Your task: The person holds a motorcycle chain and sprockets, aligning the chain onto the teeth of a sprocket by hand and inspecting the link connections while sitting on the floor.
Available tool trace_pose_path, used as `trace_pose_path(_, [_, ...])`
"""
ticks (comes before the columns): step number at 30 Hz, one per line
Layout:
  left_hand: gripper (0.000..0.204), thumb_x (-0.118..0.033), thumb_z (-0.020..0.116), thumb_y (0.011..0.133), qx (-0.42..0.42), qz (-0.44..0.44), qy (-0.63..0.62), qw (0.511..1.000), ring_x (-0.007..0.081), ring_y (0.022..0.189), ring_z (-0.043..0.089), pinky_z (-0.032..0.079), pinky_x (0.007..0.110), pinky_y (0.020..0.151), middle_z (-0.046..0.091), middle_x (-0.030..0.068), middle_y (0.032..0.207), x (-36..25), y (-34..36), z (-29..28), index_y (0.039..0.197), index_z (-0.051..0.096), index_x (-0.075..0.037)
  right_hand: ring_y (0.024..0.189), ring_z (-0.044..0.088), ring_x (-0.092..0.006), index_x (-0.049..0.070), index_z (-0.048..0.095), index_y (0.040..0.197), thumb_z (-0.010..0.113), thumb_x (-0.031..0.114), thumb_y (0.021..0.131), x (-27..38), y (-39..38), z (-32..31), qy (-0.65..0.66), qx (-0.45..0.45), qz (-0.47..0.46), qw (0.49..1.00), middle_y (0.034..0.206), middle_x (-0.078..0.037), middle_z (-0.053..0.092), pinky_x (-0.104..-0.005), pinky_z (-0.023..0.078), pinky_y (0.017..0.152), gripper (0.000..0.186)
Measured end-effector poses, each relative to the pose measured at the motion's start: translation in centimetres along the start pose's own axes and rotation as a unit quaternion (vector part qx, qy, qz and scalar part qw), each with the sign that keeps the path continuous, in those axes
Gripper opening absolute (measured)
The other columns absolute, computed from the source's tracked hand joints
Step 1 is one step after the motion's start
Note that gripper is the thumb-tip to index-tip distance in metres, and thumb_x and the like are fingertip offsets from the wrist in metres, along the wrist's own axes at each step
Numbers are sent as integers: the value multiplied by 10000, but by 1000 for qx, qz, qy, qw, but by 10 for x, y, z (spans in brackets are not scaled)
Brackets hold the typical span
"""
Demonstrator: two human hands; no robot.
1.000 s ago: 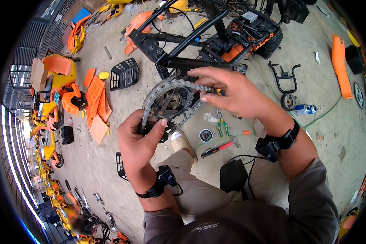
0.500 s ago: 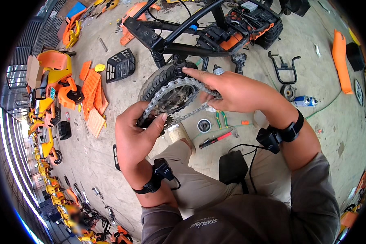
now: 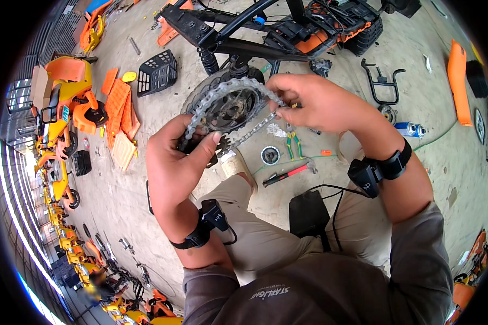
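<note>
Both of my hands hold a looped metal drive chain up in front of a wheel with a black tyre. Closed round the chain's left end is my left hand, with a small dark toothed sprocket beside its thumb. My right hand pinches the right end of the loop between thumb and fingers. Behind the chain stands a black vehicle frame with a coil spring next to the wheel.
On the concrete floor lie a red-handled hammer, green-handled pliers, a round toothed part and two spray cans. A black crate and orange panels are at left, near yellow-orange vehicles.
My right hand's extended index finger has folded in to the chain, and that hand has moved slightly up. The chain loop now stands taller, with its top arched higher.
</note>
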State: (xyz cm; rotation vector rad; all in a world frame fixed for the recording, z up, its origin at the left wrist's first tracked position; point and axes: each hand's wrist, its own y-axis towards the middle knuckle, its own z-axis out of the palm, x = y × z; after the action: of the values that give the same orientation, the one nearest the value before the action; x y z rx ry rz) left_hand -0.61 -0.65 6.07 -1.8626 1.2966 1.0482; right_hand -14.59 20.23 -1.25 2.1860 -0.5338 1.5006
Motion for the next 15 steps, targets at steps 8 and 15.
trace_pose_path(8, [167, 28, 731, 763, -27, 13, -19, 999, 39, 634, 497, 425, 190, 564, 572, -6, 711, 2, 2, -3, 855, 593, 47, 748, 544, -66, -26, 585, 910, 659, -2, 795, 0, 9, 7, 197, -31, 69, 978, 832, -50, 644, -257, 458, 656, 139])
trace_pose_path(15, [166, 26, 732, 765, -39, 26, -18, 999, 32, 635, 498, 419, 185, 553, 573, -12, 709, 6, 1, -3, 854, 594, 45, 889, 588, -109, -24, 547, 1069, 686, -26, 803, 5, 12, 3, 218, -17, 106, 970, 968, -62, 613, -257, 487, 777, 300])
